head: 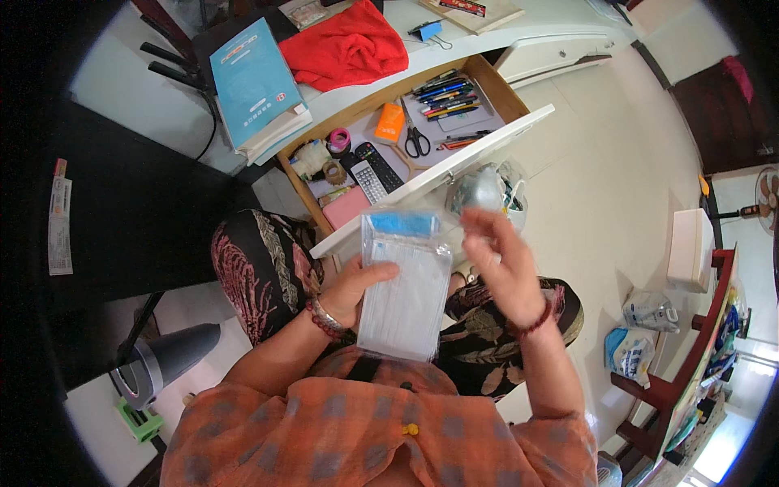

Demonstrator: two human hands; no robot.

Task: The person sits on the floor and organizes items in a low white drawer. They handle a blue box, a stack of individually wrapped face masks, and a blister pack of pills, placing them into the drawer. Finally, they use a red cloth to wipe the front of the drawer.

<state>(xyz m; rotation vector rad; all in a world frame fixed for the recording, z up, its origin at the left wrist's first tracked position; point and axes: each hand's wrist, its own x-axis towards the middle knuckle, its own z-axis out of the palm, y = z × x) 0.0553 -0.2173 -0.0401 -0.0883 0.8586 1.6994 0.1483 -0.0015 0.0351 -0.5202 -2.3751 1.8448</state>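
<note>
My left hand (356, 286) grips a clear plastic pack of disposable face masks (405, 298) above my lap, thumb on top. The masks look white, with a blue one at the upper end. My right hand (502, 262) is raised to the right of the pack, blurred, fingers parted, with nothing seen in it. Beyond the pack stands a pulled-out drawer (438, 164). It holds several pens (447, 97), black-handled scissors (417, 141), an orange packet (390, 122), a black remote control (378, 165), a grey remote control (369, 181), tape rolls (339, 140) and a pink case (347, 209).
On the white desktop (389, 85) lie a thick blue box or book (258, 85), a red cloth (350, 49) and a blue binder clip (428, 30). A filled plastic bag (487, 189) sits on the floor behind the drawer front. A black table (140, 207) borders my left.
</note>
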